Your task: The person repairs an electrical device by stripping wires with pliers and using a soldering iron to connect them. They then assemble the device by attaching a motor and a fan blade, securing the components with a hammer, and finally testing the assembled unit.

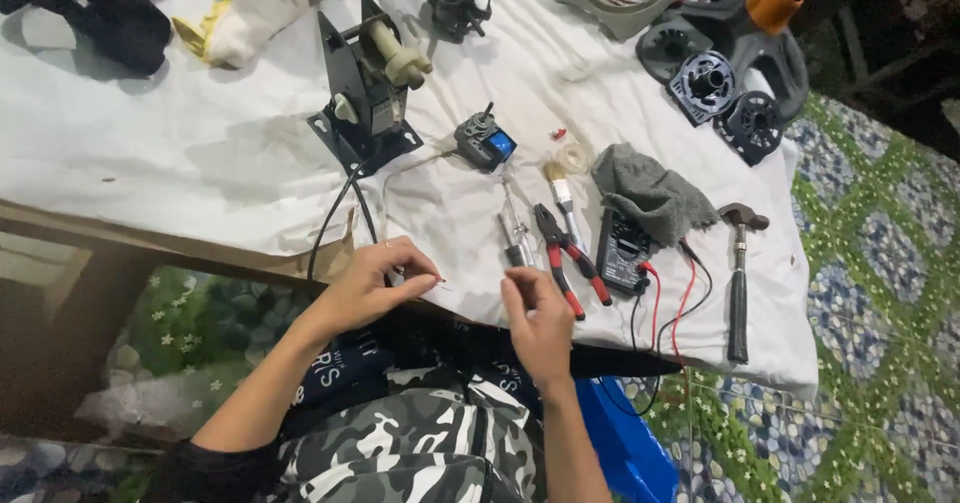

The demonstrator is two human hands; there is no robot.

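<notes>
My left hand (pixel 375 283) hovers over the near edge of the white-clothed table (pixel 200 153), fingertips pinched on something thin, perhaps a fine wire; I cannot make it out clearly. My right hand (pixel 540 323) is close by to the right, fingers curled toward the same spot. Just beyond the right hand lie red-handled pliers (pixel 565 258) and a screwdriver (pixel 515 233). A black cable (pixel 330 218) runs from the black bracket with a cream part (pixel 370 88) down past my left hand.
A multimeter (pixel 622 251) with red and black leads, a grey cloth (pixel 650 195), a hammer (pixel 738 273), a small brush (pixel 558 188), a small switch module (pixel 486 143), a motor (pixel 460 1), black fan parts (pixel 720 83) and a glove (pixel 240 23) lie on the cloth. A blue bin (pixel 625 443) stands below.
</notes>
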